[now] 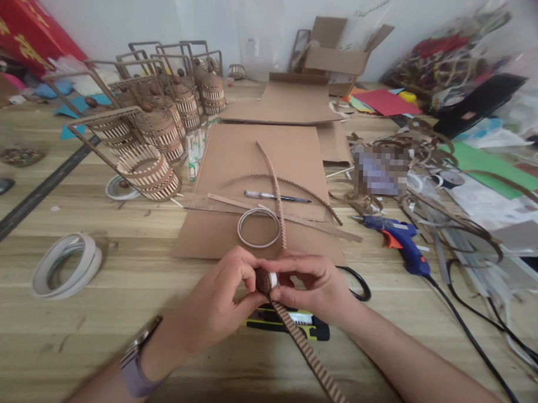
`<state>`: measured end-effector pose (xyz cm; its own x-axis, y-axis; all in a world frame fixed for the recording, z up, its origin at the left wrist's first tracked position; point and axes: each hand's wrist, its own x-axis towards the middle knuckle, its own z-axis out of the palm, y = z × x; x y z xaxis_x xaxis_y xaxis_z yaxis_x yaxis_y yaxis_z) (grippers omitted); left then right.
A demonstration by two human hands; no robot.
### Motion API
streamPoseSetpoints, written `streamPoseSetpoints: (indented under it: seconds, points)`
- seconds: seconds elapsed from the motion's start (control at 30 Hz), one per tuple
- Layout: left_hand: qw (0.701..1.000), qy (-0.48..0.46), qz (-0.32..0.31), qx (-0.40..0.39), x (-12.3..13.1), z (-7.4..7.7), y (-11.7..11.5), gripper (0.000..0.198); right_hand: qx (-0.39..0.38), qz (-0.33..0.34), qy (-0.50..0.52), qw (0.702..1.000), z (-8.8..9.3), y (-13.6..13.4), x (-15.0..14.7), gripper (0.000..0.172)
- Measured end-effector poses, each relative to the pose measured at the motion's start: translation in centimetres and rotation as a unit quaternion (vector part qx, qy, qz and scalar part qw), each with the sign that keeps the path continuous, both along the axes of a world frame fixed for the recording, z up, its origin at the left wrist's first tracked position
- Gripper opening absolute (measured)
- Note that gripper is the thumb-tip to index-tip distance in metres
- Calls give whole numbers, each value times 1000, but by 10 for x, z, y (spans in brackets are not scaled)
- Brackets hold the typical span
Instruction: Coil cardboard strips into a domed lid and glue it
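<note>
A small brown roll of corrugated cardboard strip (263,280) sits between my two hands, above the front of the table. The fingertips and thumb of my left hand (217,291) are closed on its left side. On the other side my right hand (321,282) pinches it, next to a small white piece (273,279) at its face. From the roll the strip's ribbed tail (316,359) runs down toward me. Under my hands lies a black and yellow utility knife (320,331), partly hidden. Beyond them are a thin ring (238,227) and a pen (263,195) on a cardboard sheet (226,159).
A blue hot glue gun (400,235) with a trailing cord lies to the right, near tangled brown strips (430,142). Pale rings (41,273) lie at left. Several small handled lantern-like baskets (157,180) stand at back left. An open box (336,60) is behind.
</note>
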<state>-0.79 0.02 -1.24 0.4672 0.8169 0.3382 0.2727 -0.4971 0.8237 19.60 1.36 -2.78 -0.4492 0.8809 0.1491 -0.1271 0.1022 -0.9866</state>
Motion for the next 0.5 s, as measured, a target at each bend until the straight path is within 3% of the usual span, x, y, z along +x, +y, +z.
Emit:
streamPoseSetpoints:
  seconds: [0.17, 0.33, 0.5]
  points:
    - [999, -24, 22, -40, 2, -4, 1, 22, -67, 13, 25, 997, -2, -1, -1, 33]
    - [988, -83, 59, -117, 8, -5, 1, 25, -167, 47, 127, 977, -7, -2, -7, 31]
    - [987, -115, 74, -81, 11, -6, 0, 22, -181, 37, 153, 971, -7, -5, -8, 31]
